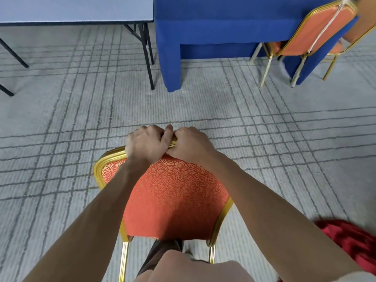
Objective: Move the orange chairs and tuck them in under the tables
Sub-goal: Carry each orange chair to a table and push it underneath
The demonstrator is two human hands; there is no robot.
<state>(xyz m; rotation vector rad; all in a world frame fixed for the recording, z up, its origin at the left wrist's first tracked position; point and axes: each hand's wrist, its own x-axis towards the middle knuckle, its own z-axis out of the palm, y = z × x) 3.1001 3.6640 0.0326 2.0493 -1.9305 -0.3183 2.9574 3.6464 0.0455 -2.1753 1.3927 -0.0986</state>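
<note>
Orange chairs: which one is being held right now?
The near chair, bottom centre: the left hand and right hand grip its gold top rail. The far chair, top right, stands untouched at the blue-draped table.

Grey carpet (203,102) bears folding table (71,9), blue-draped table (223,21), far orange chair (313,35) beside latter
</note>
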